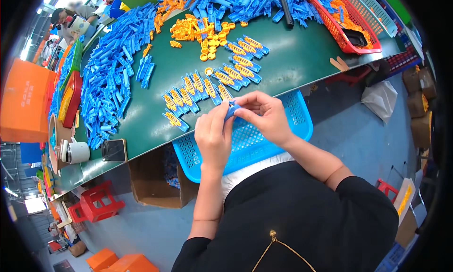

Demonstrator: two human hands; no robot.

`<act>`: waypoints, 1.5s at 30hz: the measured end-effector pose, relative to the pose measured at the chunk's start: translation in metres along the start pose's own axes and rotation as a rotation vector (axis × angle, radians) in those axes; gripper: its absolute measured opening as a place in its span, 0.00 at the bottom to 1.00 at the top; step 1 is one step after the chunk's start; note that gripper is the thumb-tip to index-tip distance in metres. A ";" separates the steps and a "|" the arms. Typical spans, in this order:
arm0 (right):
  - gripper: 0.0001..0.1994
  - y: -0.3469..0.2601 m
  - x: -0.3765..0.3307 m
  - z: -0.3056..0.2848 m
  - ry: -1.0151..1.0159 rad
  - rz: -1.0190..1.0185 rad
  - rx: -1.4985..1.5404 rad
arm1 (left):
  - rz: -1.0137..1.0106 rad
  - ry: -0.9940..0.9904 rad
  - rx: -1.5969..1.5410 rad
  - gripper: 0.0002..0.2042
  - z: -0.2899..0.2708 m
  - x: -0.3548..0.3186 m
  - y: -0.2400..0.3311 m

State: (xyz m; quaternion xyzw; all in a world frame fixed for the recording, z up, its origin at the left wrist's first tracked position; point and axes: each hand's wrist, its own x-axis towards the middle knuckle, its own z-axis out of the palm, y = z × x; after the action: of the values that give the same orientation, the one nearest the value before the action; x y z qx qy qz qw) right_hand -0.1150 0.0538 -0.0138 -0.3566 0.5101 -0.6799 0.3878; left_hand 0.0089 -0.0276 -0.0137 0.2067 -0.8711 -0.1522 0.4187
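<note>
Far to my left, a loose heap of blue plastic pieces [111, 74] covers the dark green surface [292, 55]. Nearer lie rows of blue pieces fitted with orange rings [188, 95], glossy and ridged. My left hand [213, 137] pinches one small blue piece [231, 109] from below; my right hand [265, 116] grips its upper end, so both touch it. Its long axis tilts up and rightward, above the blue mesh basket [297, 116] in my lap. A red basket [347, 29] sits far right.

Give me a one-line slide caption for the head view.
Both hands, left hand and right hand, pinch a small blue plastic piece over a blue perforated plastic tray.
</note>
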 end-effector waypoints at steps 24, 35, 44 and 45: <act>0.06 -0.024 0.027 -0.007 -0.263 -0.107 -0.206 | -0.863 -0.152 -1.603 0.10 -0.017 0.005 0.019; 0.08 -0.027 0.150 -0.003 -0.462 -0.290 -1.122 | -0.512 0.323 -0.835 0.11 -0.037 -0.009 -0.009; 0.07 -0.015 0.168 0.011 -0.598 -0.248 -1.368 | -0.516 0.171 -0.387 0.10 -0.018 -0.012 -0.011; 0.05 -0.019 0.161 0.010 -0.501 -0.334 -1.303 | -0.526 0.179 -0.390 0.10 -0.017 -0.009 -0.013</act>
State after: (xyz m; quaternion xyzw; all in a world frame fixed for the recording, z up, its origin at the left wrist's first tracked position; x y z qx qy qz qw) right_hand -0.1813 -0.0907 0.0215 -0.7342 0.6467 -0.1851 0.0925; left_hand 0.0307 -0.0364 -0.0150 0.3528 -0.7023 -0.3998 0.4717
